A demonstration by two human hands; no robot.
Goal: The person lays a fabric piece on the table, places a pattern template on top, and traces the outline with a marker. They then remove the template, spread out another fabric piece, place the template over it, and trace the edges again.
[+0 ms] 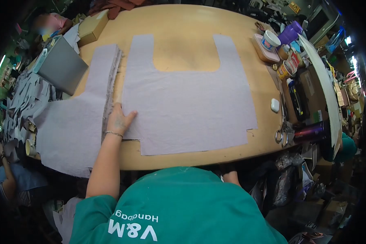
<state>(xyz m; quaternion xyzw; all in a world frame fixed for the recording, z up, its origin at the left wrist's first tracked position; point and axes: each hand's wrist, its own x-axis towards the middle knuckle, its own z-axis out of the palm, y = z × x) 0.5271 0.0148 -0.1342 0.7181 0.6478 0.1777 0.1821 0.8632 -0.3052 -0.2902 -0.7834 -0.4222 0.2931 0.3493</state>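
Far left there's a messy heap of grey cloth strips [18, 97], then a grey metal-looking box [62, 65] by the counter's left edge. Next to that is a thick lilac-grey cloth stack [75, 122], body wide toward the person and a narrow arm pointing away. Its long axis runs near to far, with the far end leaning a bit right, and the frayed right side faces the middle of the counter [185, 24].

The left hand [120, 121] sits right at the gap between the stack and the next piece, fingers pointing away from the body. Thumb's stuck out wide to the right, over the edge of that next piece; can't tell if the fingers are pinching any cloth.

That next piece is a big lilac-grey panel [187, 107], lying flat mid-counter right in front of the person. It's a U shape: two straps point straight away, solid body nearest the person. Looks about as wide as it is long, so no obvious long axis.

The right hand's out of sight below the counter edge, so no clue what its fingers are doing.

Over on the right, a small white case [275, 105], then scissors [284, 132], handles toward the person, blades away.
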